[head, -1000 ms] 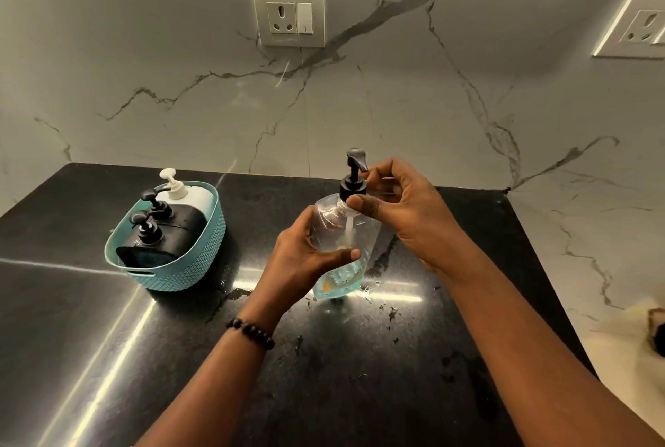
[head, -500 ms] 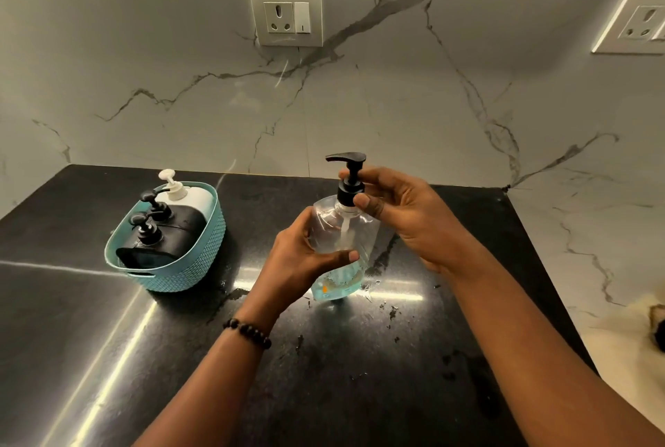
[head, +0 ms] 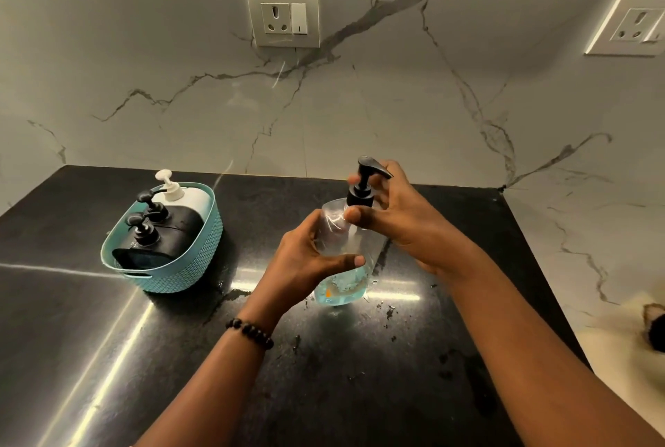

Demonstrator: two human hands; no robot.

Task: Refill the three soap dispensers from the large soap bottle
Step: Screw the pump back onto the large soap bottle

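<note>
Clear dispenser [head: 345, 252] upright on the black desk [head: 144, 356], left hand [head: 306, 263] gripping its body, right hand [head: 399, 216] pinching the pump [head: 363, 183], spout now turned right, formerly left

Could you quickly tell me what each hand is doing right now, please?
Left hand: closed around the clear bottle.
Right hand: fingers closed on the bottle's black pump.

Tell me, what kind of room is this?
Probably a kitchen or washroom counter at home. There is a shiny black stone countertop, a marble wall with a power socket, and a teal basket holding soap pump bottles.
</note>
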